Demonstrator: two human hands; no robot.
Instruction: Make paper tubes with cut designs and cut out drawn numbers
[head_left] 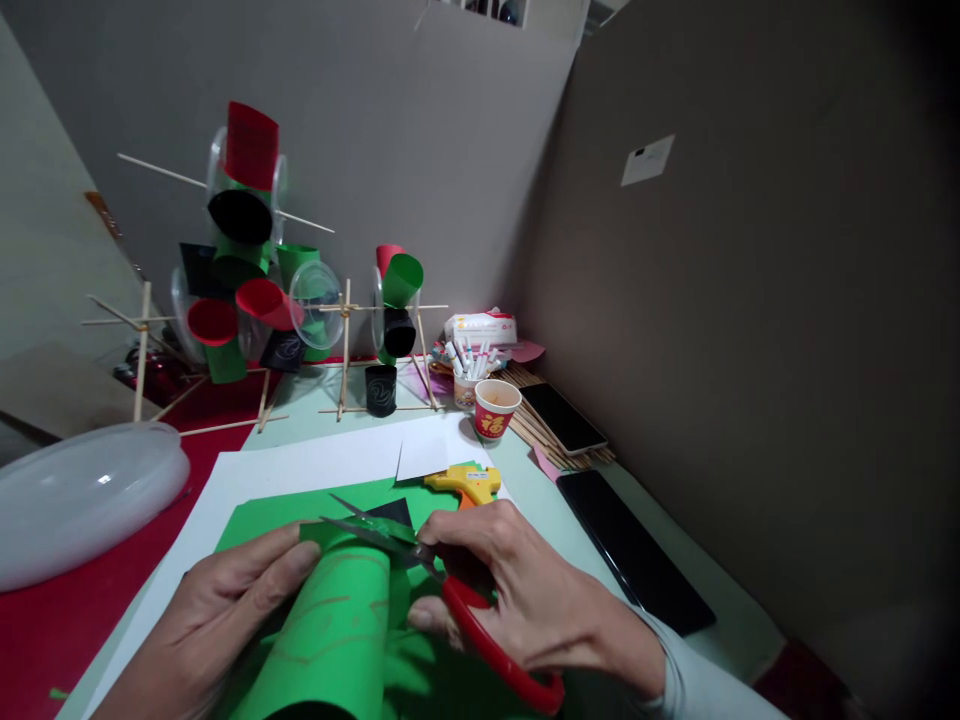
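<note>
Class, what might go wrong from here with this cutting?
The open scissors in the right-hand grip have their tips close to the left-hand grip, so a slip might nick a finger. The green tube, pinched by the left-hand grip, might crease if squeezed. The glue gun lies close by and might get bumped.

Dim o/all, R partition (pixel 720 300) shadowed, glare spots on white plastic item (pixel 82 510), wide-angle stretch nr edges.

It seemed a handicraft corner at a desk (pixel 534 512), hemmed by a grey panel (pixel 450 150) far and a brownish panel (pixel 720 350) right, with red-handled scissors (pixel 461 605), a yellow glue gun (pixel 466 481), markers (pixel 474 357) and, far left, paper tubes (pixel 225 362) on stick frames (pixel 344 352).
</note>
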